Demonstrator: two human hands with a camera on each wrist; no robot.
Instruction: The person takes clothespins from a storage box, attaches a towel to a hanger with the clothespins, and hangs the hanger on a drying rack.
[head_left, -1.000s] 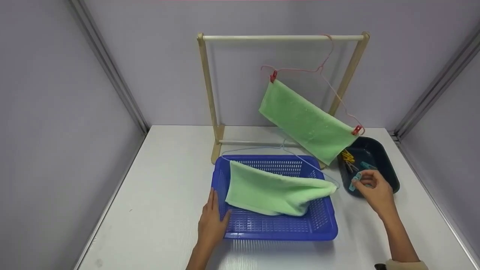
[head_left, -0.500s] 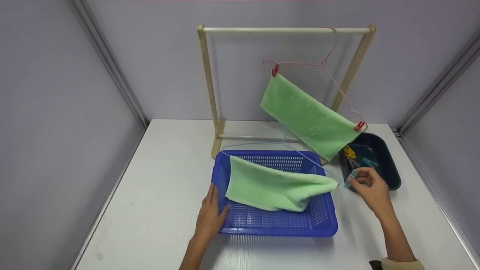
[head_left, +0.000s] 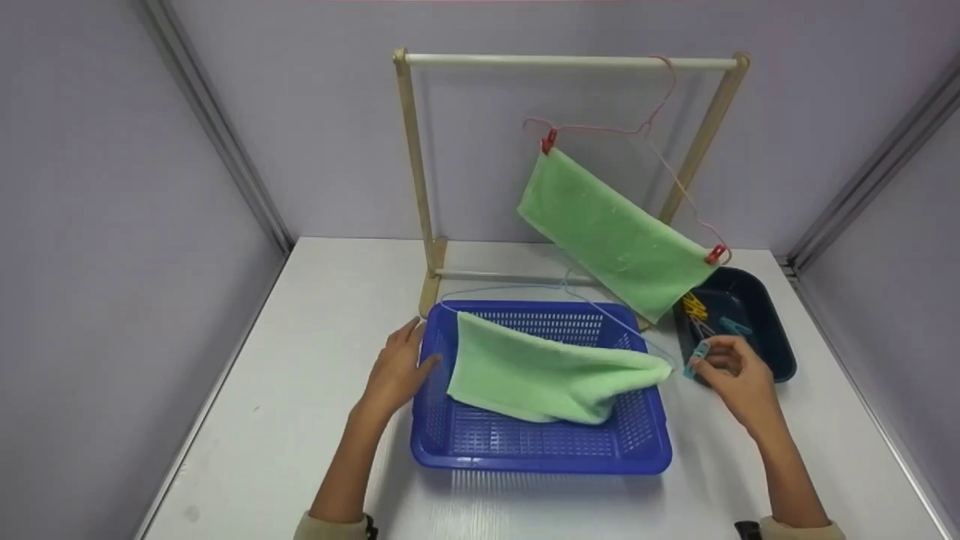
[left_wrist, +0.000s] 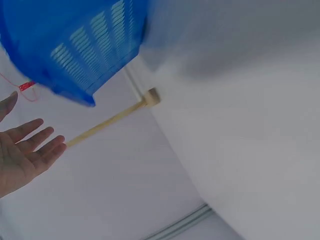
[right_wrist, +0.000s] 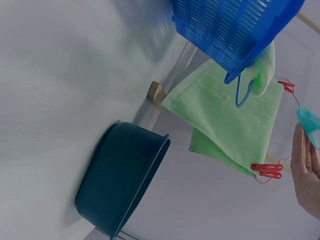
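A blue slotted basket (head_left: pixel 540 442) sits mid-table with a light green towel (head_left: pixel 547 375) and a pale blue wire hanger (head_left: pixel 525 292) draped across it. My left hand (head_left: pixel 394 371) touches the basket's left rim with straight fingers; in the left wrist view the hand (left_wrist: pixel 25 155) is spread beside the basket (left_wrist: pixel 75 45). My right hand (head_left: pixel 739 382) pinches a teal clothespin (head_left: pixel 696 358) just right of the towel's end, beside a dark bin (head_left: pixel 750 315). The right wrist view shows the clothespin (right_wrist: pixel 309 122) at my fingertips (right_wrist: pixel 300 160).
A wooden rack (head_left: pixel 570 61) stands at the back. A pink hanger (head_left: pixel 645 135) on it carries a second green towel (head_left: pixel 611 236) held by red pegs (head_left: pixel 550 140). The dark bin holds yellow and teal pegs (head_left: pixel 697 307). Grey walls close three sides.
My left hand slid from the basket's front-left corner up its left rim. My right hand brought the teal clothespin left out of the bin toward the towel's end.
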